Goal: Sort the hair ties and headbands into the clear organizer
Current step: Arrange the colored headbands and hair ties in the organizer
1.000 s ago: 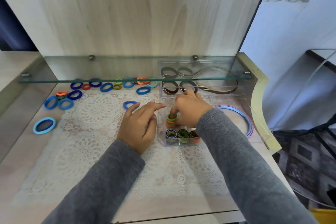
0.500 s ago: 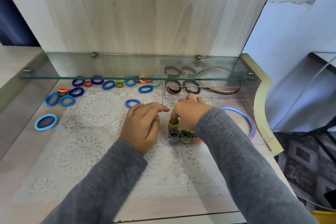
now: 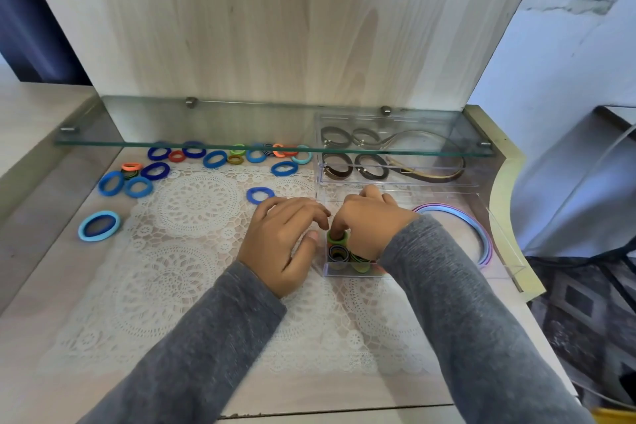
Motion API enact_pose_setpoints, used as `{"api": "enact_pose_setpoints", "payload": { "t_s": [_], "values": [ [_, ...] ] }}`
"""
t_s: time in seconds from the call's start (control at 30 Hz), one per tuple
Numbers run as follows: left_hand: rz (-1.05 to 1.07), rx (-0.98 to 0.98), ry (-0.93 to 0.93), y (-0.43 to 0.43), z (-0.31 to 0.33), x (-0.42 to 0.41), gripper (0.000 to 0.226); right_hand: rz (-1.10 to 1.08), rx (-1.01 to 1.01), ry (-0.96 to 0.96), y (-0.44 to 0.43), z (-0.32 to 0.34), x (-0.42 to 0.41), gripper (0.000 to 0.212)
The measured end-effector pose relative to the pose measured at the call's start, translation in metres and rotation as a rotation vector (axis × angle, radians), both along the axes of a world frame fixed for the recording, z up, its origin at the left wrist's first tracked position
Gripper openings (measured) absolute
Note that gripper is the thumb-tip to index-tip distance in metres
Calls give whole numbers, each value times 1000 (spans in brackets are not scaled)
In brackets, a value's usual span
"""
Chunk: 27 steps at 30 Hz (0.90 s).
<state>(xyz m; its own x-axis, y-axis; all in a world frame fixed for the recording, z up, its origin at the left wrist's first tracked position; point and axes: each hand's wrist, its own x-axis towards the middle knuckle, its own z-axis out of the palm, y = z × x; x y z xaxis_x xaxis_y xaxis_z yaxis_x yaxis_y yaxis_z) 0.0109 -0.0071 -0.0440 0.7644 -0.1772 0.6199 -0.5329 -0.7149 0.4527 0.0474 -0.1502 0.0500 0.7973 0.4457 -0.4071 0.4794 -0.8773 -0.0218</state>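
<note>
Right hand (image 3: 373,225) pinches the green hair tie (image 3: 336,237), looks soft and springy so grip its rim; left hand (image 3: 280,241) rests spread.

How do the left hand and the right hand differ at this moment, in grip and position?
The left hand holds nothing; the right hand grips a green hair tie. The left hand's fingers lie loosely extended; the right hand's are curled. The left hand sits over the lace mat beside the clear organizer; the right hand is over its front compartment. Both are palm down, in grey sleeves.
</note>
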Motion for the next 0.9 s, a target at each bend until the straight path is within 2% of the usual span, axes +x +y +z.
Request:
{"api": "enact_pose_setpoints", "payload": {
  "t_s": [0.3, 0.47, 0.6, 0.7, 0.8, 0.9],
  "values": [
    [-81, 89, 90, 2, -6, 0, 28, -12, 2, 23, -3, -1, 3, 38],
    [-85, 111, 113, 2, -7, 1, 30, -18, 43, 89, -10, 0, 5, 45],
    [-84, 95, 125, 0, -6, 1, 29, -6, 153, 92, -19, 7, 6, 54],
    [-80, 52, 116, 1, -4, 0, 29, -9, 245, 20, -28, 6, 9, 59],
    [12, -39, 68, 3, -1, -2, 28, -22, 372, -114, -33, 1, 13, 50],
    [173, -95, 12, 5, 2, -3, 26, -53, 584, -276, -30, -7, 12, 39]
  ]
}}
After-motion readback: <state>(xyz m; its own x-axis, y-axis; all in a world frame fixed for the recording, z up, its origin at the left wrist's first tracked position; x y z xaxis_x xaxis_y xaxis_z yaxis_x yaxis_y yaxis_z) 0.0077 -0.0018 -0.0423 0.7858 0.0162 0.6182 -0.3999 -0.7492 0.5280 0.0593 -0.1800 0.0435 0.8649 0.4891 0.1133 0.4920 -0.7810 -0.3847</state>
